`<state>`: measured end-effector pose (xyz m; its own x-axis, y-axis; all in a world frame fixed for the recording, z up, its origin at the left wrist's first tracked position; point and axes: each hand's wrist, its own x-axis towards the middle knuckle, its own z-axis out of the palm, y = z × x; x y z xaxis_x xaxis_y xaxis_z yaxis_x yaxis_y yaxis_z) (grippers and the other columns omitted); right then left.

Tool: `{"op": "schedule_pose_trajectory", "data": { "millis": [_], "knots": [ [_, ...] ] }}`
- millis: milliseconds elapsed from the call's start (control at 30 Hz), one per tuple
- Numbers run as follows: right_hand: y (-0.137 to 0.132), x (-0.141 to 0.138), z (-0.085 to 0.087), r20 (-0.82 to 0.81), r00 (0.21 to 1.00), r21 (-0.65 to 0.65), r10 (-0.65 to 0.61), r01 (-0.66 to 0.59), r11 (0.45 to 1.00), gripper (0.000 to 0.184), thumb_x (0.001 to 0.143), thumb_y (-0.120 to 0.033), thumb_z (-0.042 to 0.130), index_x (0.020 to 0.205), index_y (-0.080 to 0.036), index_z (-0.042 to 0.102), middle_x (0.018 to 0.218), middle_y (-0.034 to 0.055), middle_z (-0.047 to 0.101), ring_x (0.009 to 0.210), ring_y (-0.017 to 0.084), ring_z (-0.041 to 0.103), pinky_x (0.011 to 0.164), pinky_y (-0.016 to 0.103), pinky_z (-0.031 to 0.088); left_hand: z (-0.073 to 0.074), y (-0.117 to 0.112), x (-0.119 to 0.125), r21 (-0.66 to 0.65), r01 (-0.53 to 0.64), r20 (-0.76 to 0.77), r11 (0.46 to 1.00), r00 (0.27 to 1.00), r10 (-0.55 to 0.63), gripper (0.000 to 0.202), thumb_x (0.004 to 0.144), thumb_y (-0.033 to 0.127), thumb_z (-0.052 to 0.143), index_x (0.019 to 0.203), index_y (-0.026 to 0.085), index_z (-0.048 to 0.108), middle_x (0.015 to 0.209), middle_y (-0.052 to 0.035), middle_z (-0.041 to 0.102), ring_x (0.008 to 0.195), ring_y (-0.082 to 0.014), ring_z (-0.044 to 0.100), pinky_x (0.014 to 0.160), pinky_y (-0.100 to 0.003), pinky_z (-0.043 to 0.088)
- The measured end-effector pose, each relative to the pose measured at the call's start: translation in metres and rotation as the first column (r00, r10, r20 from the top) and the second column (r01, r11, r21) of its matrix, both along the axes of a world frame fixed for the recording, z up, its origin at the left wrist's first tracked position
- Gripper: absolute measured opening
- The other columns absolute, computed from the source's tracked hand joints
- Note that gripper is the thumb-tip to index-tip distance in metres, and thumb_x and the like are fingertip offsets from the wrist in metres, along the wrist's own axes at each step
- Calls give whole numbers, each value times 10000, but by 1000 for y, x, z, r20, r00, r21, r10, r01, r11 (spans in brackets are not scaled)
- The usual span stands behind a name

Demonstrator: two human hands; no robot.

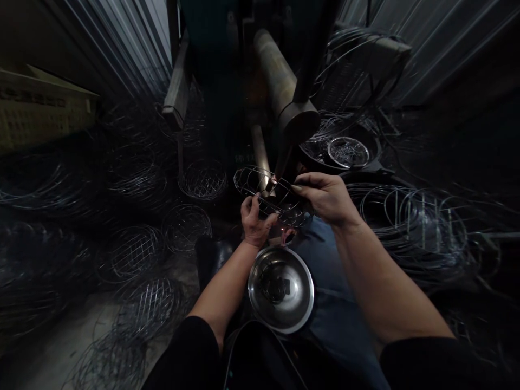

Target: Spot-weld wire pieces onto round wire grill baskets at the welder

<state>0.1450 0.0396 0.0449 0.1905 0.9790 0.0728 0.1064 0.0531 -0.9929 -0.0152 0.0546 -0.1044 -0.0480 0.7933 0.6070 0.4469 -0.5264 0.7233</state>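
A round wire basket frame (283,203) is held in front of me, its wires around the tip of the lower metal rod (260,154) of a machine. My left hand (255,223) grips its near left edge with the fingers bent around the wire. On the right side, my right hand (328,199) is closed in a pinch at the frame's rim; whether a smaller piece is also between the fingertips I cannot tell. A pointed upper tip (280,165) of the machine meets the frame, with a small orange glow there.
A steel bowl (303,309) with small dark wire pieces rests at my lap. Wire grids (138,252) lie on the floor at left. Wire hoops (422,216) are piled at right, near a small dish (348,152) in a dark pan (376,146). A thick cylinder (280,70) juts out above.
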Motion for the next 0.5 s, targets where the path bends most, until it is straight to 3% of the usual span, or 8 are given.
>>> {"op": "schedule_pose_trajectory", "data": {
  "millis": [300, 500],
  "knots": [
    [6, -7, 4, 61, 998, 36, -8, 6, 999, 188, 651, -347, 763, 695, -178, 693, 678, -1, 619, 628, 129, 534, 585, 272, 436, 5, -6, 5, 76, -13, 42, 997, 999, 9, 689, 707, 421, 787, 1300, 164, 549, 1197, -124, 502, 1112, -239, 553, 975, -377, 501],
    [-15, 21, -3, 1, 1000, -60, 0, 0, 998, 252, 651, -414, 814, 771, -204, 741, 695, -5, 647, 637, 128, 564, 589, 263, 454, 13, -11, 5, 66, -5, 73, 998, 997, 0, 681, 683, 388, 813, 1274, 148, 575, 1161, -121, 522, 1088, -233, 565, 973, -372, 502]
  ]
}}
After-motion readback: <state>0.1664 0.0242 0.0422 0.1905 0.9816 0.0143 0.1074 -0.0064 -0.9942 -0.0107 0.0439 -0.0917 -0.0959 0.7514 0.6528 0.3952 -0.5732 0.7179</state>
